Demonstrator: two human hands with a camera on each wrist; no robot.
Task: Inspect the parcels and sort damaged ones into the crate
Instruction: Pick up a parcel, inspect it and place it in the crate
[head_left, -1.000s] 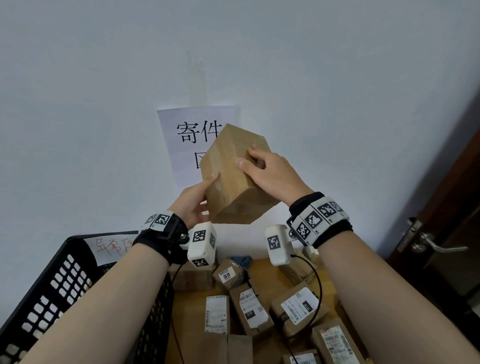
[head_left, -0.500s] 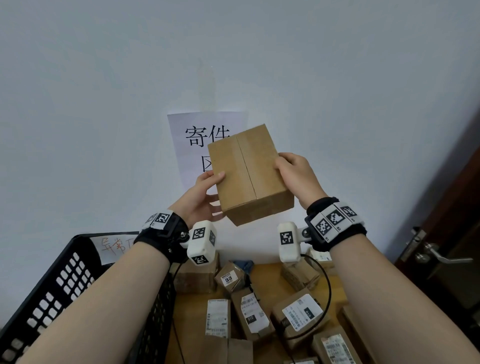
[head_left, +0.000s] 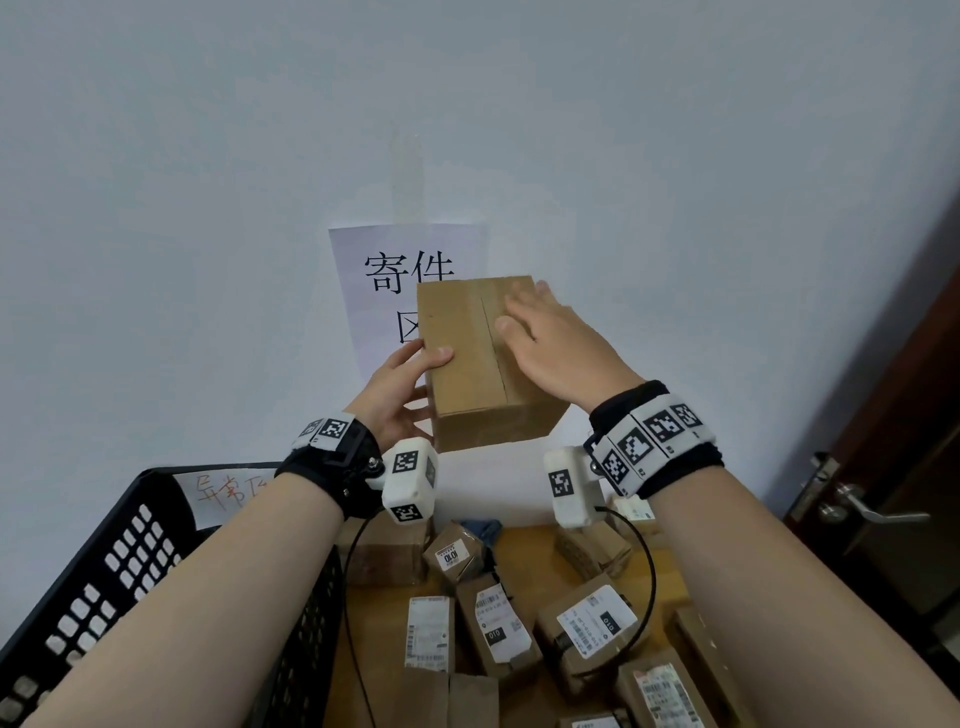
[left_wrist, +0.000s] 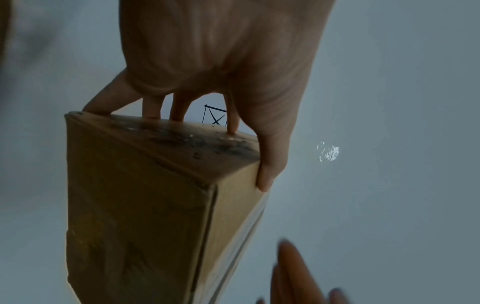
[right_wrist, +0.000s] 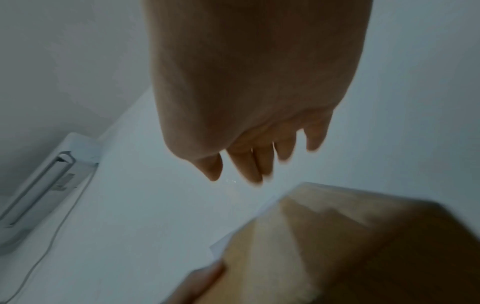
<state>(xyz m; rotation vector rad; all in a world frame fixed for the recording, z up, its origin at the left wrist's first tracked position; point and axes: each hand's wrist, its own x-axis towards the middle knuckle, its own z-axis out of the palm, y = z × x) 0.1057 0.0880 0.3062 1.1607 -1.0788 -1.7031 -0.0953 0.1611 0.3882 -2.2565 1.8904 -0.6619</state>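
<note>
A plain brown cardboard parcel (head_left: 467, 374) is held up in front of the wall. My left hand (head_left: 408, 382) grips its left side, thumb on the upper seamed face and fingers against the far face. In the left wrist view that far face of the parcel (left_wrist: 145, 205) carries dark stains by my fingers (left_wrist: 152, 107). My right hand (head_left: 545, 338) lies over the right half of the upper face with straight fingers. The right wrist view shows the right hand (right_wrist: 259, 102) flat and apart from the parcel (right_wrist: 350, 246). The black crate (head_left: 104, 561) stands at the lower left.
Several labelled parcels (head_left: 592, 623) lie on the wooden table (head_left: 524, 561) below my arms. A paper sign (head_left: 384, 280) hangs on the wall behind the parcel, and a handwritten label (head_left: 228, 488) is on the crate. A dark door with a metal handle (head_left: 852, 499) is at right.
My right hand has let go of the parcel's right side and moved over its upper face with fingers straight. The parcel has turned slightly, and my left hand alone grips it.
</note>
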